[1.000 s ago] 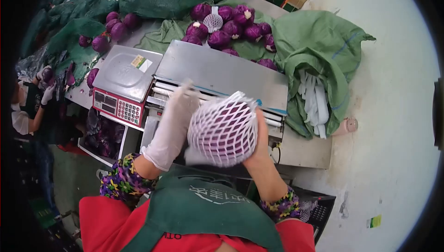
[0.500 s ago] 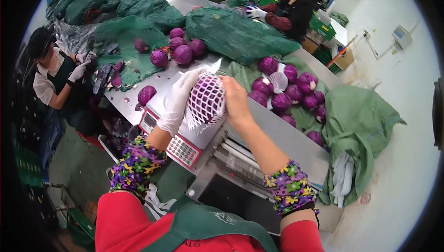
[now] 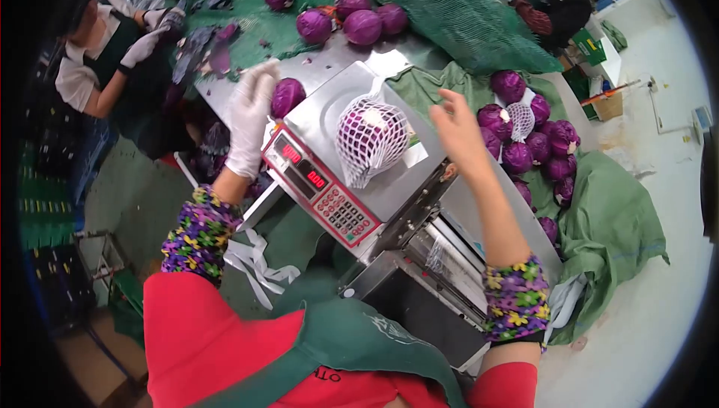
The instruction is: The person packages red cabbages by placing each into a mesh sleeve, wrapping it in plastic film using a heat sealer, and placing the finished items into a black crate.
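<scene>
A purple cabbage in a white foam net (image 3: 371, 138) sits on the metal plate of a scale (image 3: 311, 119), whose red display reads 0.00. My left hand (image 3: 253, 104), in a white glove, is raised beside the scale's left edge, near a loose purple cabbage (image 3: 287, 97); its fingers are apart from the netted one and hold nothing. On the other side, my bare right hand (image 3: 458, 131) hovers to the right of the scale with fingers spread and empty.
Several cabbages (image 3: 517, 158) lie on green sacking at the right, one in a foam net (image 3: 520, 121). More cabbages (image 3: 362, 27) and green mesh bags (image 3: 464, 18) are at the back. Co-workers stand at left (image 3: 112, 63) and back right (image 3: 565, 11). A wrapping machine (image 3: 416, 295) is below.
Both hands have let go of the netted cabbage and moved apart, leaving it on the scale. The view has shifted, so the table scene appears higher, and the scale's display now shows.
</scene>
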{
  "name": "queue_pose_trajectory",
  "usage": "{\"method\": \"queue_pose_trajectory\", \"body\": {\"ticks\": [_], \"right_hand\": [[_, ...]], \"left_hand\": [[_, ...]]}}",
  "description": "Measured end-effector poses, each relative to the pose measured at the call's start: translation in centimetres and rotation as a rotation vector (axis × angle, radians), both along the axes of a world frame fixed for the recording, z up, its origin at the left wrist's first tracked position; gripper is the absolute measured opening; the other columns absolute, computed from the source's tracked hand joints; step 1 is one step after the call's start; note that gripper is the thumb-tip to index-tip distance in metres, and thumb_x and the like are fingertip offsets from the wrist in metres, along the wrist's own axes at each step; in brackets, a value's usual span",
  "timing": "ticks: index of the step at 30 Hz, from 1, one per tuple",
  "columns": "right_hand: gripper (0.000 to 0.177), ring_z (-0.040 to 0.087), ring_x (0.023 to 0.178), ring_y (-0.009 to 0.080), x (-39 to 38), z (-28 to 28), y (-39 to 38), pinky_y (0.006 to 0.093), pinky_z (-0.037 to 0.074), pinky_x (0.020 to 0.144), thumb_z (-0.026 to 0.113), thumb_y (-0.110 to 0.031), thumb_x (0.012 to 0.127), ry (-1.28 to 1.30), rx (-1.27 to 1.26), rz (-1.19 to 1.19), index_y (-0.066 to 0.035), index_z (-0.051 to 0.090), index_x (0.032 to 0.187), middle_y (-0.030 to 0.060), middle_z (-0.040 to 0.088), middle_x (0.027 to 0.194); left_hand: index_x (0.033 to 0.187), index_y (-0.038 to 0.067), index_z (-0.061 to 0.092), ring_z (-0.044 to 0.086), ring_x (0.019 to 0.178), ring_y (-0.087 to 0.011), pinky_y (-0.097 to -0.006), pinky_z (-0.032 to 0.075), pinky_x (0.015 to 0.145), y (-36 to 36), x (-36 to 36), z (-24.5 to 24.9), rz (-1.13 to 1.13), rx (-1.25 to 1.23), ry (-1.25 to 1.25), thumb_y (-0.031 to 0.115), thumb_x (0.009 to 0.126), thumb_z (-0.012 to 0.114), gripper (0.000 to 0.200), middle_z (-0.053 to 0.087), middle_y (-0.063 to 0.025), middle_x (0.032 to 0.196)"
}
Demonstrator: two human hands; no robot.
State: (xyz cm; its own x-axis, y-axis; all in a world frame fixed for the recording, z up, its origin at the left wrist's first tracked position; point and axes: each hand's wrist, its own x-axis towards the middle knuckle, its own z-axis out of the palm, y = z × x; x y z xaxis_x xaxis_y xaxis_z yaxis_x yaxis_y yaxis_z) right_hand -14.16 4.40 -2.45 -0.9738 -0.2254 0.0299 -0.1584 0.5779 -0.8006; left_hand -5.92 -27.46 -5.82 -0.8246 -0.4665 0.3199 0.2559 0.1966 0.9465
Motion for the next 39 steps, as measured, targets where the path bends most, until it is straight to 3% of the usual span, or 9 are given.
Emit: {"method": "queue_pose_trajectory", "body": {"ticks": [5,9,11,13,16,20,25,31,39], "right_hand": [[0.057,0.054,0.111,0.0289,2.5,2.9,0.9,0.0353,0.043,0.092,0.055,-0.032,0.087,-0.237,-0.021,-0.106,-0.004,0.042,0.135,0.0211,0.051,0.128],[0.066,0.043,0.121,0.0359,3.1,1.6,0.2,0.0472,0.041,0.094,0.054,-0.039,0.089,-0.447,-0.21,-0.127,-0.01,0.027,0.143,0.0205,0.038,0.139],[0.074,0.032,0.128,0.0452,3.3,-0.2,-0.8,0.0567,0.037,0.096,0.054,-0.045,0.09,-0.634,-0.425,-0.151,-0.017,0.016,0.147,0.0229,0.025,0.146],[0.07,0.038,0.126,0.0416,3.6,-3.2,-2.4,0.0636,0.034,0.094,0.052,-0.047,0.091,-0.805,-0.724,-0.062,-0.022,0.017,0.146,0.0155,0.029,0.147],[0.072,0.044,0.124,0.0272,5.3,-3.6,-2.8,0.0329,0.033,0.103,0.053,-0.048,0.091,-0.413,-0.357,-0.174,0.0,0.031,0.141,0.0209,0.045,0.135],[0.073,0.045,0.122,0.0259,9.0,3.7,6.5,0.0342,0.034,0.103,0.053,-0.05,0.09,-0.285,-0.445,-0.161,0.0,0.034,0.139,0.0204,0.047,0.133],[0.07,0.057,0.099,0.0182,15.8,5.9,18.2,0.0333,0.051,0.07,0.049,-0.056,0.09,-0.242,-0.421,-0.409,-0.008,0.035,0.139,0.0112,0.055,0.119],[0.066,0.058,0.1,0.0249,20.2,-3.0,29.0,0.0383,0.05,0.078,0.047,-0.05,0.093,-0.267,-0.538,-0.571,-0.003,0.036,0.137,0.0172,0.057,0.116],[0.035,0.058,0.1,0.0342,33.4,5.4,32.6,0.0398,0.046,0.087,0.056,-0.029,0.09,0.312,0.077,-0.498,-0.003,0.058,0.113,0.0186,0.062,0.102]], "left_hand": [[0.111,0.001,0.063,0.06,0.096,-0.0117,-0.0247,0.049,0.084,-4.6,0.2,0.8,0.104,0.169,0.04,0.015,0.097,0.051,0.023,0.065,-0.0065,0.108],[0.115,0.006,0.063,0.06,0.086,-0.0115,-0.0239,0.046,0.077,-1.9,-0.8,-0.5,-0.026,0.044,-0.083,0.028,0.097,0.053,0.03,0.064,-0.0041,0.1],[0.12,0.008,0.06,0.056,0.099,-0.0119,-0.0269,0.045,0.088,2.3,-1.2,-2.0,-0.245,0.291,-0.249,0.033,0.095,0.053,0.035,0.059,-0.0056,0.109],[0.131,0.003,0.049,0.043,0.126,-0.0211,-0.032,0.028,0.108,7.6,-2.5,-4.8,-0.354,0.126,-0.365,0.036,0.096,0.049,0.048,0.049,-0.0088,0.133],[0.14,0.0,0.034,0.038,0.13,-0.0189,-0.0309,0.028,0.108,13.2,-2.0,-2.7,-0.555,0.53,-0.288,0.033,0.095,0.053,0.059,0.043,-0.0103,0.139],[0.142,-0.001,0.028,0.041,0.126,-0.0204,-0.0309,0.03,0.106,20.8,0.3,4.4,-0.725,0.484,-0.251,0.034,0.09,0.061,0.071,0.042,-0.0144,0.138],[0.136,-0.004,0.036,0.049,0.116,-0.0194,-0.0302,0.039,0.099,33.4,1.6,5.0,-0.934,0.359,-0.244,0.034,0.086,0.067,0.07,0.052,-0.0162,0.127],[0.135,-0.005,0.039,0.05,0.12,-0.0271,-0.0324,0.037,0.101,44.6,2.3,-0.9,-1.024,-0.116,-0.329,0.045,0.084,0.063,0.075,0.051,-0.0241,0.128],[0.132,0.004,0.047,0.05,0.116,-0.0206,-0.0337,0.038,0.101,38.6,3.3,2.9,-0.849,-0.479,-0.042,0.026,0.093,0.057,0.046,0.054,-0.0136,0.128]]}}
